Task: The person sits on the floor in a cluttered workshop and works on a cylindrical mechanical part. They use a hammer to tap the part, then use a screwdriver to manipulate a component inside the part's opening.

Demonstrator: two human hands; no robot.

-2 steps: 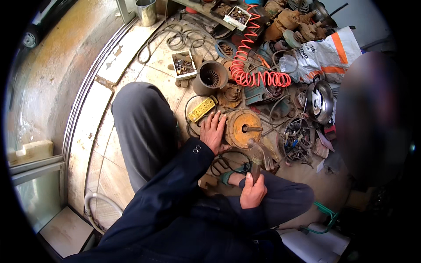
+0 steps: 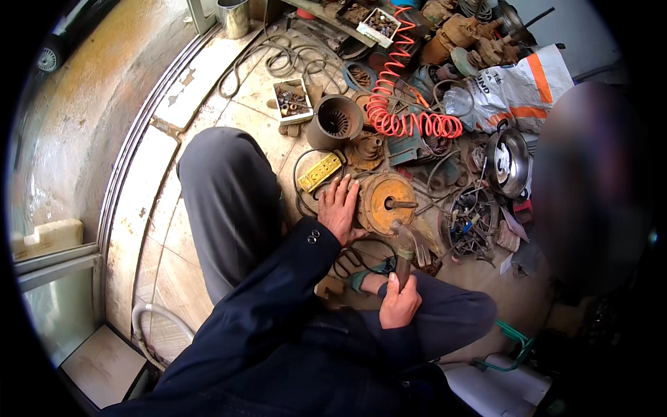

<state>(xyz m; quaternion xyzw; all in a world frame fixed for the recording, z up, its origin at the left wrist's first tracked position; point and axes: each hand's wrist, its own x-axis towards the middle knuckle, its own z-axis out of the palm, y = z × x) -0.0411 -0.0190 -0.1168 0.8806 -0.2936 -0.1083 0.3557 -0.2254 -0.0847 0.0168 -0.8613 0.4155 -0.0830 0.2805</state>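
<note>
A round orange motor part [image 2: 375, 214] with a shaft sticking out of its middle stands on the floor before me. My left hand [image 2: 338, 210] lies against its left side, fingers stretched out and slightly apart, gripping nothing. In my right hand [image 2: 400, 303] is a hammer [image 2: 404, 258], held by its wooden handle. The hammer's metal head is at the near right edge of the orange part; whether they touch I cannot tell. Just behind my left hand lies a yellow power strip [image 2: 320, 172] with a dark cable around it.
Behind the motor part stand a hollow metal stator housing [image 2: 316, 132] and a white box of small parts [image 2: 292, 99]. A red coiled hose [image 2: 417, 125] crosses the back. To the right are a metal pan [image 2: 507, 161], a pile of scrap parts [image 2: 472, 221] and a white sack [image 2: 521, 87].
The hammer's head has shifted very slightly, with its handle now more upright in the picture. My left hand keeps its place against the motor part.
</note>
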